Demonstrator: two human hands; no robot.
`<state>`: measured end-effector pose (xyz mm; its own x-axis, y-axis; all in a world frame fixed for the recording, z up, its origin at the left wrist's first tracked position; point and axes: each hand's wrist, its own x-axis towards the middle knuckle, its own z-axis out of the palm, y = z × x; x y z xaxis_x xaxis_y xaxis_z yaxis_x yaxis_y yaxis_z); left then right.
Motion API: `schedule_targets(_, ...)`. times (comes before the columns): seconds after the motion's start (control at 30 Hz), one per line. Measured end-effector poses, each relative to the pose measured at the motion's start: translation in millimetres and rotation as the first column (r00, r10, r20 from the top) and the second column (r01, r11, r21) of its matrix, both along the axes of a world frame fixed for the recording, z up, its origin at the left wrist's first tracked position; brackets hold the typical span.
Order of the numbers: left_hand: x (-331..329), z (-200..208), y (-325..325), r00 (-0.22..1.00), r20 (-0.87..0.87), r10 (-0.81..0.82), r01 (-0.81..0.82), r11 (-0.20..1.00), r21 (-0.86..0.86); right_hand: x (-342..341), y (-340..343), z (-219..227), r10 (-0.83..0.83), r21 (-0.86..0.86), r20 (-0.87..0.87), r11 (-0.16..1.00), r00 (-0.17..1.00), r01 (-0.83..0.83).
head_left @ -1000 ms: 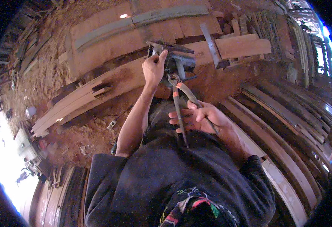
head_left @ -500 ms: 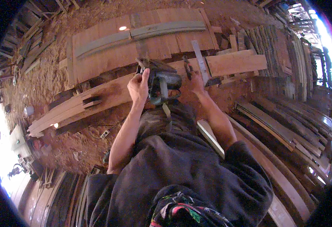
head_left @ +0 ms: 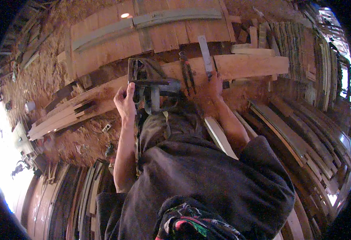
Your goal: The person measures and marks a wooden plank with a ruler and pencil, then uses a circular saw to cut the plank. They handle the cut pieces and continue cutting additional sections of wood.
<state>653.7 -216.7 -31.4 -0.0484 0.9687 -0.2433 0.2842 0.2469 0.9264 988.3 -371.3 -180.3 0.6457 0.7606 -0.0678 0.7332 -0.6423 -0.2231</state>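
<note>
A dark hand-held power tool [head_left: 157,98] with a flat metal base and a loop-like handle rests across my lap and the near edge of a long plank. My left hand [head_left: 125,102] grips the left edge of its base, thumb on top and fingers curled. Farther right, my right hand [head_left: 214,87] is closed around the lower part of a try square, whose pale metal blade [head_left: 204,52] points away from me over the plank [head_left: 251,66]. Between the tool and the square lie pliers [head_left: 187,74] with long dark handles, free of both hands.
Beyond the plank, a wide panel of boards [head_left: 103,56] carries a long grey beam [head_left: 175,17]. Stacked timber [head_left: 299,136] fills the right side, and more boards [head_left: 63,200] lie at lower left. Wood shavings [head_left: 83,140] cover the floor.
My right hand has let go of the pliers, which now lie on the plank, and has moved to the try square. The power tool has tilted and shifted left with my left hand.
</note>
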Motion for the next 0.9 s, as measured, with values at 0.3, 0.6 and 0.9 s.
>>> schedule_targets(0.3,-14.1,-19.8,-4.9,0.993,0.031,0.111,-0.101,0.967,-0.233,-11.8,-10.0,-1.8,0.022,-0.225,0.003,0.974,1.000,-0.020)
schedule_targets(0.6,-2.2,-8.1,0.0,0.999,0.032,0.039,-0.040,0.999,0.014,-6.1,-21.5,-11.0,0.170,-0.096,0.060,0.982,0.984,-0.164)
schedule_targets(0.9,-1.7,-5.4,0.2,0.988,0.147,0.038,-0.033,0.999,-0.041,-37.6,9.4,62.4,-0.052,-0.248,-0.273,0.969,0.961,-0.018)
